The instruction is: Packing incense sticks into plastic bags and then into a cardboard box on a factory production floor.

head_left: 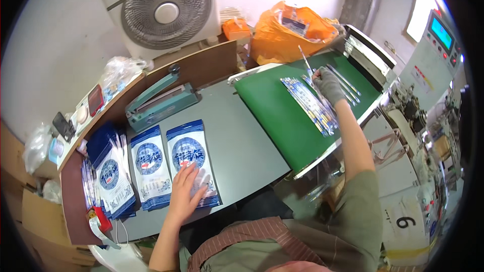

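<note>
My left hand [186, 191] lies with fingers spread on the lower part of a white-and-blue printed pouch [187, 146], holding nothing. Two more stacks stand to its left: a middle pouch [149, 168] and a pile of pouches [114, 181]. Over the green conveyor belt [262, 116], my right hand [327, 84] wears a grey fingerless glove. Its fingers are closed around a slim packet of wrapped chopsticks [304, 59], which sticks up past the thumb. Below it lies a row of wrapped chopsticks [308, 105], with several loose packets [348, 88] on the right.
A teal hand sealer [162, 106] stands at the back of the grey table [237, 156]. Behind are a box fan [166, 12] and an orange bag [287, 38]. A machine with a lit control panel [441, 35] flanks the belt. Red-handled tape dispenser [102, 220] sits front left.
</note>
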Demonstrator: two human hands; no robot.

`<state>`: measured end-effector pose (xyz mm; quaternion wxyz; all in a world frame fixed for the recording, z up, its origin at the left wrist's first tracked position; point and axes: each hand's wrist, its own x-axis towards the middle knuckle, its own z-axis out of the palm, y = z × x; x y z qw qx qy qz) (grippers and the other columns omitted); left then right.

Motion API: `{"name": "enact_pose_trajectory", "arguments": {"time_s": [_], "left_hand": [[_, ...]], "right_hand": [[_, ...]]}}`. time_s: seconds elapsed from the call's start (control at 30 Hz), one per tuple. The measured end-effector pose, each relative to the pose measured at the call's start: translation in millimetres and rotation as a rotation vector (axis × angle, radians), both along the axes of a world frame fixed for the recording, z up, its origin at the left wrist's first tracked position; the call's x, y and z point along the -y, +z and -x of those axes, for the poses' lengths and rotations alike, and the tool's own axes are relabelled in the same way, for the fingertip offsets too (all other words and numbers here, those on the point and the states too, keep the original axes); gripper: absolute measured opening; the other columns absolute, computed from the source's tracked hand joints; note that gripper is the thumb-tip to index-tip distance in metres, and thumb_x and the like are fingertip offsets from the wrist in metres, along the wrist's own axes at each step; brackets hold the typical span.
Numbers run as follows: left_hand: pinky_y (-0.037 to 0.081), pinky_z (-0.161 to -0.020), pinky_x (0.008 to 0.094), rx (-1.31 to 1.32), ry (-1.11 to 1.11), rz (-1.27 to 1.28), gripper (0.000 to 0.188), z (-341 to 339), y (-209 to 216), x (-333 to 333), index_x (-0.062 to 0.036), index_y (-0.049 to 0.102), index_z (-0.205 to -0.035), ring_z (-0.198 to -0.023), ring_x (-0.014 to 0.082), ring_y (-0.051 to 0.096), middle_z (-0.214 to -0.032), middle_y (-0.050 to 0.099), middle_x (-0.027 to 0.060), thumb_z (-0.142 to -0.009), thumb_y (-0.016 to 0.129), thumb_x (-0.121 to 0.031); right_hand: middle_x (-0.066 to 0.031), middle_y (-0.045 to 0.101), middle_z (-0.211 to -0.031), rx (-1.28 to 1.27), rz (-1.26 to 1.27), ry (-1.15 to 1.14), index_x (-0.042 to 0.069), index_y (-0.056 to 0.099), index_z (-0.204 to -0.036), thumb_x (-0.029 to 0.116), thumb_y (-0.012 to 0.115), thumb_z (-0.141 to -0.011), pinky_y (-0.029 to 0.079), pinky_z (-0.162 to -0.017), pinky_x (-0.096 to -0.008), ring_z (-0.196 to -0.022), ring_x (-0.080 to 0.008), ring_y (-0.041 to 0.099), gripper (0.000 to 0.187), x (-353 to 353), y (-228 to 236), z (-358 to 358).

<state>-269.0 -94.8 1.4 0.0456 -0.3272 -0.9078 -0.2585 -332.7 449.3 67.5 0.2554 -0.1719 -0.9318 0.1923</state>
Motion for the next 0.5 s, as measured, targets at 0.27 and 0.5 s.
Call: {"name": "enact_pose_trajectory", "arguments": {"time_s": [0.27,0.5], "left_hand": [[0.048,-0.094,0.0313,0.448,-0.126,-0.686,0.038,31,49,-69,-0.0021,0.053,-0.128,-0.116,0.0183,0.056,-0.123,0.060,0.0099,-0.092,0.060,-0.010],[0.048,-0.090,0.0286,0.523,-0.192,-0.773,0.038,38,37,-88,0.0003,0.051,-0.129,-0.112,0.0166,0.057,-0.121,0.060,0.0108,-0.094,0.059,-0.012]], "right_hand": [[-0.0003,0.063,-0.090,-0.070,1.175,0.591,0.004,0.053,-0.129,0.017,0.060,-0.093,0.046,-0.073,-0.0202,-0.083,-0.0052,0.055,0.039,239,21,-63],[-0.0056,0.066,-0.099,-0.742,0.459,0.512,0.001,0.063,-0.112,0.010,0.065,-0.088,0.047,-0.085,-0.0222,-0.092,-0.0134,0.062,0.025,209,73,-58]]}}
